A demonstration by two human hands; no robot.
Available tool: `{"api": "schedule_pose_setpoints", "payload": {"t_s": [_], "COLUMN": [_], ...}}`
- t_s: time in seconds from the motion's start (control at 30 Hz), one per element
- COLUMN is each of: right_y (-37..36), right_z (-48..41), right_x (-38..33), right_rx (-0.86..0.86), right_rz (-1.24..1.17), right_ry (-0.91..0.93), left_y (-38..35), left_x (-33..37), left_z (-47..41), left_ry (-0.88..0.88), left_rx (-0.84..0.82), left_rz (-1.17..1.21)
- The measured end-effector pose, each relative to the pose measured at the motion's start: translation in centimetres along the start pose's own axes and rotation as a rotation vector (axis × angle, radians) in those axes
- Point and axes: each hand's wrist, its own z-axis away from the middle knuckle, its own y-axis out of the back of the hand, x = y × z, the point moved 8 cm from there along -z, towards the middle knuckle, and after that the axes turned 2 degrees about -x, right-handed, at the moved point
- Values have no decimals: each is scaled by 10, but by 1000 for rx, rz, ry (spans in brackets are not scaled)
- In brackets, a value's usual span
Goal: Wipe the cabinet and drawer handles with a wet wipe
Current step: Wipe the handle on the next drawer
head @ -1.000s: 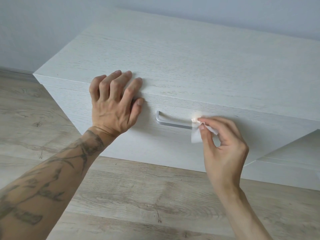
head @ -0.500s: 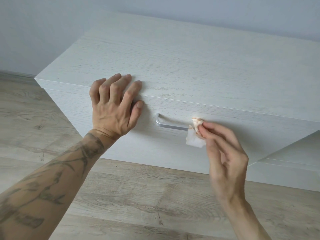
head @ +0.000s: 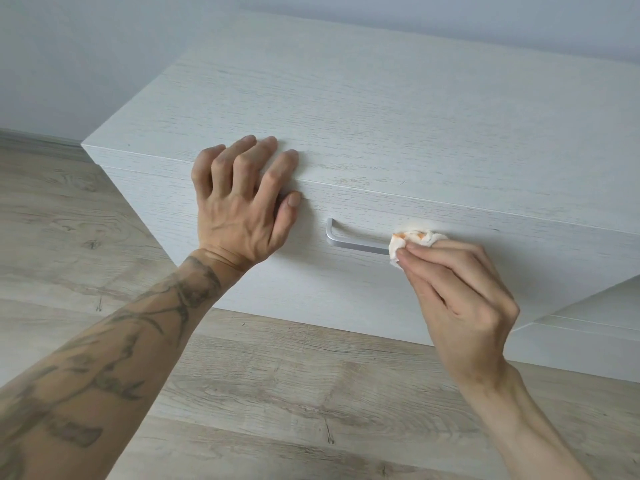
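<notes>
A low white wood-grain cabinet (head: pixel 398 109) has a drawer front with a silver bar handle (head: pixel 349 242). My right hand (head: pixel 460 299) pinches a bunched white wet wipe (head: pixel 412 242) with orange marks, and the wipe wraps the handle's right part, hiding that end. My left hand (head: pixel 242 209) rests on the cabinet's front top edge, left of the handle, with its fingers spread on the top and the thumb on the drawer front. It holds nothing.
Grey-brown wood-look floor (head: pixel 277 393) runs in front of the cabinet and to its left. A pale wall (head: pixel 86 57) stands behind. A second white unit (head: pixel 588 327) sits lower at the right edge.
My right hand has bunched the hanging wipe into a wad and closed it around the handle's right part. The view shifted slightly; my left hand stays on the edge.
</notes>
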Motion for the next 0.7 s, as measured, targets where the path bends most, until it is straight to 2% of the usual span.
{"api": "schedule_pose_setpoints", "payload": {"t_s": [0.27, 0.43, 0.7], "right_y": [-40, -71, -49], "right_z": [-20, -29, -18], "right_x": [-32, -51, -41], "right_rx": [-99, -142, -112], "right_rz": [-51, 8, 35], "right_ry": [53, 27, 81], "left_y": [-4, -4, -4], "left_x": [-1, -3, -5], "left_z": [2, 3, 5], "left_ry": [7, 3, 47], "left_rx": [-8, -19, -111], "left_rz": [12, 14, 45]}}
